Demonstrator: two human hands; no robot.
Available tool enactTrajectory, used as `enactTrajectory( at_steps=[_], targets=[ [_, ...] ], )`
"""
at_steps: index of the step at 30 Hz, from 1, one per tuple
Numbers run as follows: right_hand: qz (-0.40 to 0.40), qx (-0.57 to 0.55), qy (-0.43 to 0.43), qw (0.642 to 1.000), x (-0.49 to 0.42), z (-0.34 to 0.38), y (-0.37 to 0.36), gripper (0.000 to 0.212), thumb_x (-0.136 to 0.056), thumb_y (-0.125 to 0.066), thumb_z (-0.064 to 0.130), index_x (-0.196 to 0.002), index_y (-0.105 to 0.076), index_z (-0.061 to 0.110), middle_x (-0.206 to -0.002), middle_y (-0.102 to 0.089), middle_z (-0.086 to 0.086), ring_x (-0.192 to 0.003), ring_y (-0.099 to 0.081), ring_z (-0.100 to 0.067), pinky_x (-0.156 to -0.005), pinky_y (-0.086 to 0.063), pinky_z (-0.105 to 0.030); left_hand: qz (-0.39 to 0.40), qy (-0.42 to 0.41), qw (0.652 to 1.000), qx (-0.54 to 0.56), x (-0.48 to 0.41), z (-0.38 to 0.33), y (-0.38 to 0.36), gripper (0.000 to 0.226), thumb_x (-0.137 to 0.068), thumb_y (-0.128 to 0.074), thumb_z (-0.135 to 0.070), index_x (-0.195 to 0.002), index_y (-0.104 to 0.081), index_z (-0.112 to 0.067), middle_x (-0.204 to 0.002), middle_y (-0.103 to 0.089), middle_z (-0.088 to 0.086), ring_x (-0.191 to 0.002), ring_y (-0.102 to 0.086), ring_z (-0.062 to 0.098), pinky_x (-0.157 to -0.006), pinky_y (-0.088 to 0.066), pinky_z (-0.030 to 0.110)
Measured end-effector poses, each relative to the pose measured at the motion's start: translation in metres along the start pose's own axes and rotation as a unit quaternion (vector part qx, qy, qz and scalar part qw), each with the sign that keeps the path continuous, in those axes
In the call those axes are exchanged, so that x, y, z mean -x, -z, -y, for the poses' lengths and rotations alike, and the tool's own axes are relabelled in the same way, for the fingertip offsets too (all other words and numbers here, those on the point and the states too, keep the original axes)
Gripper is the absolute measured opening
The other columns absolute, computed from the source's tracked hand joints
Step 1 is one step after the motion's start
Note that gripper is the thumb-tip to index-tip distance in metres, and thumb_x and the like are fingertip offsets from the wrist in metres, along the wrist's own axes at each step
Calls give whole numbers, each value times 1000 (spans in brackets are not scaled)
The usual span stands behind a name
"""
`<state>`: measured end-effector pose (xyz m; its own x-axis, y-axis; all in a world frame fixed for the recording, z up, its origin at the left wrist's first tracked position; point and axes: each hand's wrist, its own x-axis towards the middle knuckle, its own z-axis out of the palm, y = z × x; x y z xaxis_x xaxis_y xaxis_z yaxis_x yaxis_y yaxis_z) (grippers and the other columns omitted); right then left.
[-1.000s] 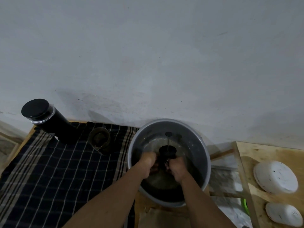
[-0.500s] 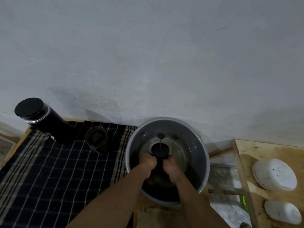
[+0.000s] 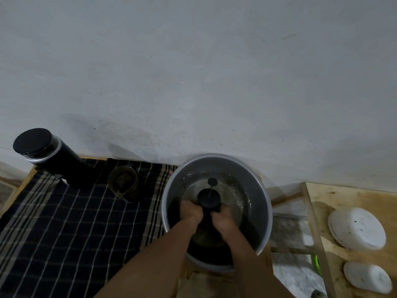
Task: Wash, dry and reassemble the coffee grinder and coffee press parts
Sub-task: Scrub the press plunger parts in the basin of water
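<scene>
Black round-lidded press plunger (image 3: 208, 197) clasped between my left hand (image 3: 191, 211) and right hand (image 3: 222, 218).
Both grip it (thin rod above) inside a round grey metal basin (image 3: 264, 203).

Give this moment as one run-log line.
phase: washing | left hand: grips black round plunger lid | right hand: grips it too | where: inside grey metal basin

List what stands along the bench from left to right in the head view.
Tall black cylindrical canister with a black lid → small dark glass cup → round grey metal basin → larger white round dish.
</scene>
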<state>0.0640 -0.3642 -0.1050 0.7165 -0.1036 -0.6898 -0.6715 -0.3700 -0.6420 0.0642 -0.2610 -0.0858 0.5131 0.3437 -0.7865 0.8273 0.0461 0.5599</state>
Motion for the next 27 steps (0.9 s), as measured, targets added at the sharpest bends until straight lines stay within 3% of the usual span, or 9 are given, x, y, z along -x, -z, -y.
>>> enactTrajectory(
  at_steps=[3, 5, 10, 14, 17, 19, 23, 25, 27],
  targets=[
    [-42, -5, -25, 999, -7, -7, -4, 16, -94, -56, 6, -87, -67, 16, -90, -72, -9, -92, -69, -29, -92, -57, -48, 31, 1, 999, -19, 2, 1, -3, 11, -95, -57, 6, -100, -67, 4, -108, -67, 20, -99, -62, 29, -83, -47, 31],
    [-69, -10, -30, 997, -11, -8, -7, 12, -93, -59, 7, -88, -68, 11, -94, -73, -11, -95, -69, -29, -90, -57, -44, 54, 11, 998, -10, 2, 1, -2, 8, -92, -62, 6, -95, -66, -1, -103, -65, 16, -95, -60, 26, -82, -50, 33],
    [-51, -6, -17, 999, -14, -8, -13, 5, -86, -72, 16, -85, -70, 11, -86, -73, -7, -87, -71, -26, -80, -58, -39, -10, -20, 1000, 6, 3, -2, 2, 18, -97, -54, 4, -111, -67, 5, -111, -69, 20, -100, -64, 29, -85, -49, 33],
    [-97, 4, 5, 995, -15, -6, -7, 10, -91, -67, 7, -81, -65, 10, -85, -71, -6, -83, -64, -19, -74, -48, -31, 25, -34, 999, -25, 5, -2, 2, 11, -95, -57, 4, -92, -66, 0, -94, -67, 14, -96, -63, 26, -83, -52, 34],
    [-116, 24, 11, 993, -13, -5, -6, 13, -94, -56, -1, -90, -68, 3, -89, -63, -8, -90, -59, -19, -75, -43, -31, 28, -32, 999, -16, 3, -1, 2, 12, -93, -57, 7, -100, -66, 2, -97, -66, 14, -94, -62, 26, -85, -54, 36],
    [-102, 54, 7, 993, -14, -7, -9, 19, -95, -52, 0, -83, -66, 4, -91, -64, -11, -89, -58, -20, -75, -45, -33, 10, -43, 999, -16, 4, -1, 1, 17, -94, -51, 11, -97, -66, 2, -94, -64, 13, -90, -59, 24, -80, -49, 33],
    [-120, 37, 17, 992, -13, -2, -14, 15, -93, -59, 2, -102, -70, -4, -103, -72, -19, -94, -63, -21, -76, -47, -32, -18, -46, 998, -27, 4, -1, -2, 22, -96, -48, 10, -102, -68, 7, -99, -67, 16, -91, -60, 24, -80, -49, 33],
    [-124, 25, 16, 992, -14, -1, -11, 13, -93, -59, 0, -100, -69, -2, -97, -70, -13, -95, -64, -23, -77, -46, -31, -14, -40, 999, -26, 1, -1, -1, 20, -98, -49, 5, -100, -69, 7, -101, -69, 19, -92, -63, 26, -80, -50, 35],
    [-130, 20, 11, 991, -11, 2, -6, 13, -94, -57, 0, -86, -65, 4, -83, -63, -6, -90, -60, -20, -75, -41, -28, 13, -29, 999, -20, 0, -1, 1, 15, -97, -54, 2, -100, -68, 5, -101, -69, 18, -90, -62, 25, -78, -48, 33]
  ],
)
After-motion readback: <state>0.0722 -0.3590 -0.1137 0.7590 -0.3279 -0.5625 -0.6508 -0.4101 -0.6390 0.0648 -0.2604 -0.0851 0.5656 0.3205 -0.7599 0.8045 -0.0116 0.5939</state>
